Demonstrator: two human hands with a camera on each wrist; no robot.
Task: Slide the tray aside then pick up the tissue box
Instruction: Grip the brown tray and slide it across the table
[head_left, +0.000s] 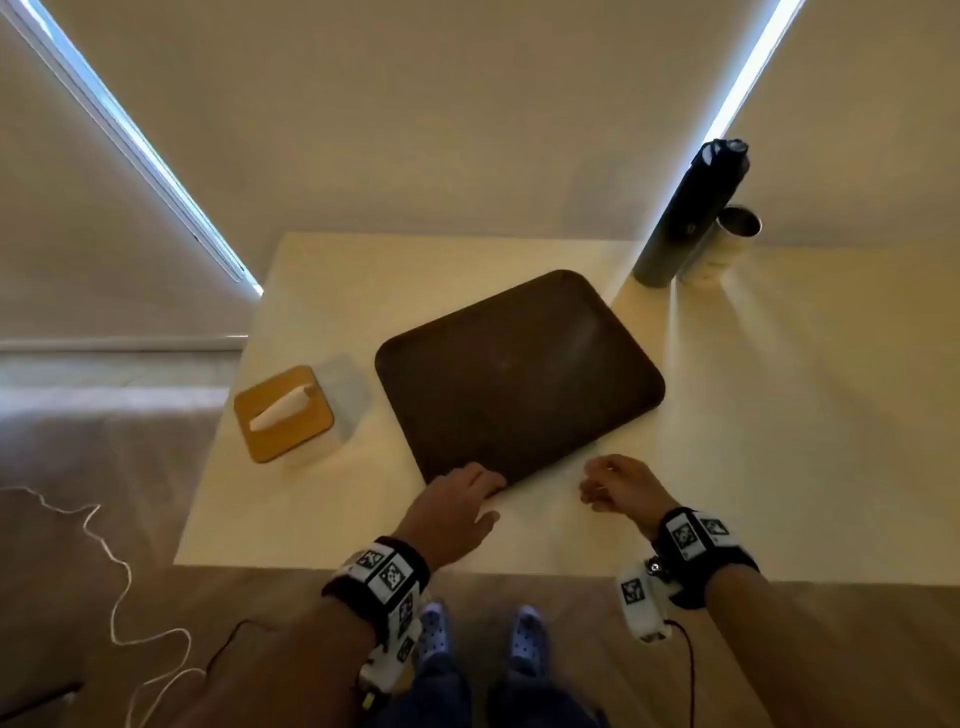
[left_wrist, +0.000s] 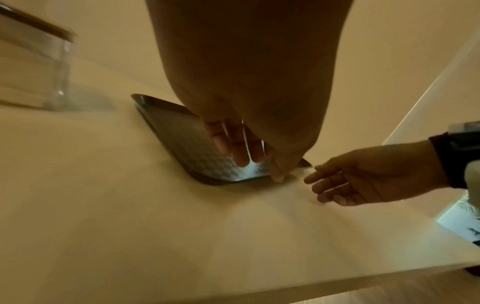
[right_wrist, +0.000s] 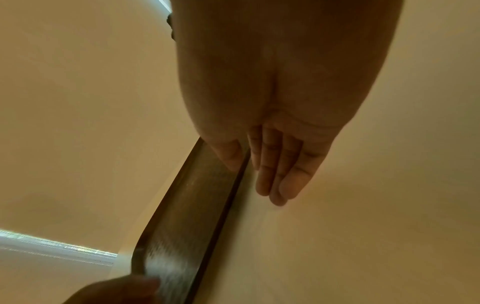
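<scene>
A dark brown tray (head_left: 519, 374) lies at an angle in the middle of the pale table (head_left: 753, 441). My left hand (head_left: 491, 499) rests on its near corner; in the left wrist view its straight fingers (left_wrist: 233, 144) lie on the tray (left_wrist: 182, 139) and the thumb touches the rim. My right hand (head_left: 597, 491) hovers just right of that corner with relaxed fingers (right_wrist: 275, 185) beside the tray's rim (right_wrist: 187, 226), holding nothing. The tissue box (head_left: 283, 413), clear-walled with a wooden lid and a tissue sticking out, stands left of the tray near the table's left edge.
A tall dark bottle (head_left: 685, 213) and a metal cup (head_left: 722, 244) stand at the table's far right, behind the tray. A white cable (head_left: 114, 571) lies on the floor to the left. The table's near edge (head_left: 467, 569) is just below my wrists.
</scene>
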